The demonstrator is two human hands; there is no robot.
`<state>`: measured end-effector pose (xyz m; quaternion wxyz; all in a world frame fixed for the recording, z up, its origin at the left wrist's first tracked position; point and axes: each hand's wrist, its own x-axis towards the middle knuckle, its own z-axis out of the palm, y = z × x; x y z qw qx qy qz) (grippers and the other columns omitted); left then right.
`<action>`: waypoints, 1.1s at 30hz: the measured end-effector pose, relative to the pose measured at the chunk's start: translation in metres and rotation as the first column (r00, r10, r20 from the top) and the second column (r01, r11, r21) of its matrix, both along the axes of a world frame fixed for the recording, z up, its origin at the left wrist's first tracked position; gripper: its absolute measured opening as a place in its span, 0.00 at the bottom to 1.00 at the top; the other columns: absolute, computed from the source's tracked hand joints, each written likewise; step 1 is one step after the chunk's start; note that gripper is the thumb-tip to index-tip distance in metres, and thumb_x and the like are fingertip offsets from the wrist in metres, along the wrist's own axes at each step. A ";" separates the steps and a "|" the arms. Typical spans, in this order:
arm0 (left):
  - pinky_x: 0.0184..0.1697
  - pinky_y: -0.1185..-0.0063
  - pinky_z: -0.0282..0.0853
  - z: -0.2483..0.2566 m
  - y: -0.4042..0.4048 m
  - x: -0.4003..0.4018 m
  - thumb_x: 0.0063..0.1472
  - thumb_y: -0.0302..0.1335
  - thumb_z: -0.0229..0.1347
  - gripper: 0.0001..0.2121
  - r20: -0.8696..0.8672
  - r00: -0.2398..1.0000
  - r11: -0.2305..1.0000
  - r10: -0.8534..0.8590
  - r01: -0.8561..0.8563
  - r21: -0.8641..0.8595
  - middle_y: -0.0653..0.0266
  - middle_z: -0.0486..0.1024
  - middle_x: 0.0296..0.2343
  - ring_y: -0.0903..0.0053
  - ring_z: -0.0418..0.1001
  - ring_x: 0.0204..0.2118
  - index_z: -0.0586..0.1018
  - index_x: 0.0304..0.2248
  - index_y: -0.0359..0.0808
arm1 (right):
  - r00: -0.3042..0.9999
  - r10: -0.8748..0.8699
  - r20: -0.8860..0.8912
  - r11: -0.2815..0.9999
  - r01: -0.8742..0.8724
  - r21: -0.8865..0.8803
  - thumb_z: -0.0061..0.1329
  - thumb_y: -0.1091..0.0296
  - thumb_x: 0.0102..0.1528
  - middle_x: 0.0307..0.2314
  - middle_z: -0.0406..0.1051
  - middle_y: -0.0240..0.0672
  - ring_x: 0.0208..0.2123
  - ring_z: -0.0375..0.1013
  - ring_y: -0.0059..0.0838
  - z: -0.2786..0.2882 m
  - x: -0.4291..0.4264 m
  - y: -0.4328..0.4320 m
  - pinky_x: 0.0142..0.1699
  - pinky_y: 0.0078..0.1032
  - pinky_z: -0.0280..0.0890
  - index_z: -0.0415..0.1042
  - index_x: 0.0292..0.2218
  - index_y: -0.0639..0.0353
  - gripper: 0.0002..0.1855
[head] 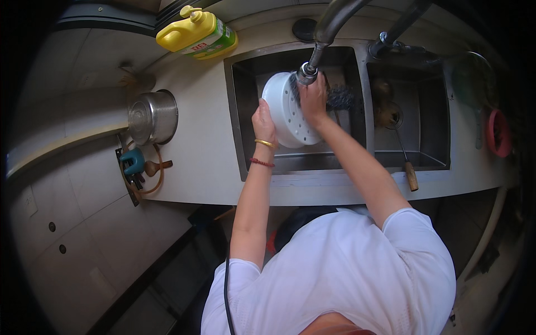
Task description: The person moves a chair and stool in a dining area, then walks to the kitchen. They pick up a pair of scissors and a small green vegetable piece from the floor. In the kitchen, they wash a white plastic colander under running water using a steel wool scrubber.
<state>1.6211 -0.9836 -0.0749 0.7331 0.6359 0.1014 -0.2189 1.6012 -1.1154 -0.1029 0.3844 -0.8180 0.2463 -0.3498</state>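
Over the left sink basin [293, 161], my left hand [264, 120] grips the rim of a white round perforated steamer basket [278, 111]. The basket is tilted on its side, its holed face turned to the right. Against that face lies my right hand [314, 100], just under the metal faucet head [307, 74]. Water sprays around the fingers and on to the right into the basin. The faucet and spray hide the right fingertips, so I cannot tell whether they hold anything.
In the right basin [427, 125] sits a wire strainer [393, 116], its wooden handle [411, 176] over the front edge. A yellow pump jug [201, 35] stands behind left, a metal pot [153, 117] farther left. A pink basket [498, 134] is at far right.
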 end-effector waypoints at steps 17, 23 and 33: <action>0.34 0.84 0.63 -0.020 0.027 -0.016 0.61 0.42 0.40 0.22 0.060 0.998 0.996 -0.025 0.020 0.083 0.68 0.70 0.26 0.84 0.65 0.28 0.72 0.32 0.28 | 0.931 0.352 -0.092 0.934 -0.356 -0.033 0.49 0.65 0.44 0.28 0.63 0.35 0.34 0.62 0.37 0.031 -0.024 0.056 0.39 0.34 0.55 0.66 0.28 0.53 0.08; 0.31 0.85 0.62 -0.016 0.010 -0.014 0.61 0.43 0.39 0.23 0.065 0.996 0.995 -0.062 0.057 0.081 0.69 0.69 0.23 0.85 0.63 0.27 0.73 0.29 0.28 | 0.971 0.196 -0.137 0.945 -0.150 0.289 0.49 0.67 0.44 0.26 0.62 0.36 0.33 0.61 0.39 0.000 0.007 0.014 0.39 0.33 0.55 0.66 0.28 0.56 0.08; 0.34 0.82 0.65 -0.008 0.027 -0.012 0.61 0.43 0.39 0.20 -0.041 0.999 1.000 -0.003 0.002 -0.023 0.66 0.71 0.27 0.82 0.68 0.28 0.72 0.33 0.31 | 0.963 0.267 0.038 0.947 -0.270 0.176 0.47 0.73 0.46 0.28 0.64 0.38 0.34 0.62 0.38 0.004 -0.012 0.010 0.40 0.32 0.57 0.65 0.30 0.60 0.07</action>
